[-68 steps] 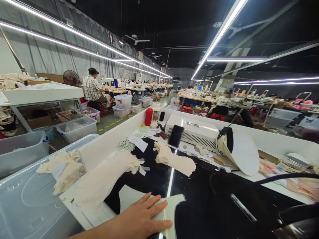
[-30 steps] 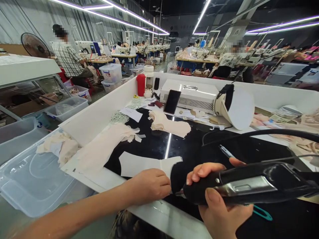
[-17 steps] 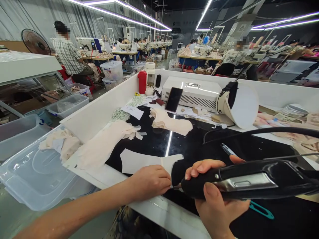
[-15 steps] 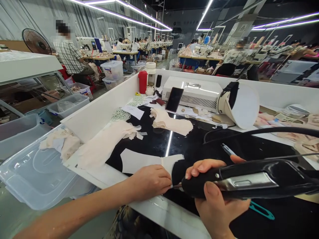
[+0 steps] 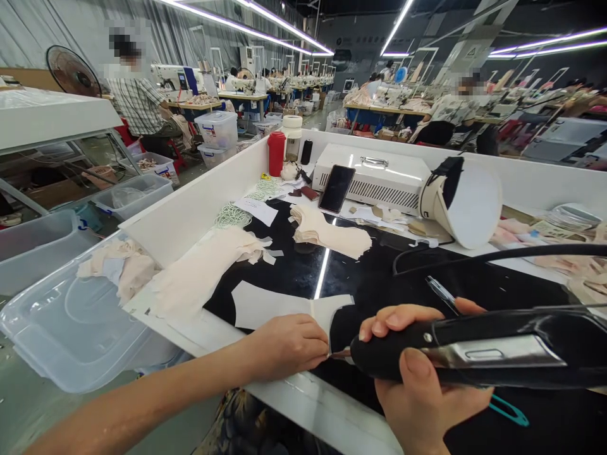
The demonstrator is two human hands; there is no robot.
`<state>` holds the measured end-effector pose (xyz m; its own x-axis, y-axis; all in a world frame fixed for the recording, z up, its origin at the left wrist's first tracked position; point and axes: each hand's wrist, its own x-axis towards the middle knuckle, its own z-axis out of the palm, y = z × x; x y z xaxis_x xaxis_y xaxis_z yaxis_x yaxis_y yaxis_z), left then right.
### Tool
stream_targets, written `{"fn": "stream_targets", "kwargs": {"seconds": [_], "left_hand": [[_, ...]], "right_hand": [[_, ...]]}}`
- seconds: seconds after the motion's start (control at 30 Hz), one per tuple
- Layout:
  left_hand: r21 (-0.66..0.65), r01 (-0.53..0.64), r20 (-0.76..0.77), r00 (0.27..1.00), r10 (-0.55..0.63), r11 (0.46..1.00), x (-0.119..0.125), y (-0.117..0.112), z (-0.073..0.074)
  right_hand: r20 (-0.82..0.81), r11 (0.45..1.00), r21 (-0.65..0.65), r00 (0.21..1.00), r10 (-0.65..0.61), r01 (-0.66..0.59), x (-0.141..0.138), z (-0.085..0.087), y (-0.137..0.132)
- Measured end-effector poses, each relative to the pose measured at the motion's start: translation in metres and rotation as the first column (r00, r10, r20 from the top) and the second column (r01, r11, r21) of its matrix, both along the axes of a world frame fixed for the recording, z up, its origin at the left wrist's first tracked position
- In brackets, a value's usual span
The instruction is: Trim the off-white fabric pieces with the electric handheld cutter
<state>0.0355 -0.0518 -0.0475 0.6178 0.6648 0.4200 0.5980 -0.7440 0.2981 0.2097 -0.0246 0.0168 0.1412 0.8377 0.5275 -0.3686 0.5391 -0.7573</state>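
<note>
A white, curved flat cut piece (image 5: 270, 306) lies near the table's front edge, on the black glossy top. My left hand (image 5: 289, 344) rests over its near right part, fingers curled and pressed together at its edge. My right hand (image 5: 417, 385) is wrapped around a black corded handheld tool (image 5: 474, 347) with a silver plate on its side. The tool's narrow metal tip (image 5: 342, 355) meets the edge of the piece beside my left fingertips. What lies under my left palm is hidden. A pen (image 5: 441, 294) lies just beyond my right fingers.
Beige fabric stacks (image 5: 332, 230) and a larger beige pile (image 5: 199, 268) lie farther back. Behind them are a phone (image 5: 337, 188), a white metal box (image 5: 374, 167) and a white cone-shaped shade (image 5: 474, 202). A teal loop-ended tool (image 5: 509, 411) sits by my right wrist. Clear plastic bins (image 5: 57, 328) stand left.
The view has shifted slightly. My right hand and the black tool have moved a little to the right, with the tip still at the piece's edge. My left hand keeps its place on the piece.
</note>
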Motion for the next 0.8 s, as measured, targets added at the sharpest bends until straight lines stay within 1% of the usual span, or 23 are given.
{"fn": "stream_targets", "kwargs": {"seconds": [0.1,0.27,0.53,0.7,0.8], "left_hand": [[0.006,0.0,0.01,1.0,0.0,1.0,-0.0003,-0.0003,0.0],[0.016,0.015,0.023,1.0,-0.016,1.0,-0.0007,-0.0004,-0.0002],[-0.006,0.026,0.023,0.999,-0.026,1.0,-0.002,0.0,0.0003],[-0.051,0.02,0.062,0.998,-0.017,0.999,-0.0035,-0.0014,0.0008],[-0.104,-0.015,0.102,0.995,0.026,0.994,-0.0029,-0.0015,-0.0005]], "right_hand": [[0.002,1.0,-0.01,1.0,-0.012,0.012,0.0002,0.0011,0.0008],[-0.001,1.0,-0.007,1.0,0.008,-0.008,-0.0012,0.0017,0.0009],[0.016,1.0,-0.02,1.0,0.018,-0.017,-0.0003,-0.0048,-0.0032],[0.023,1.0,-0.017,1.0,0.016,-0.016,-0.0004,-0.0076,-0.0034],[0.028,1.0,-0.014,0.999,0.019,-0.019,0.0006,-0.0075,-0.0042]]}}
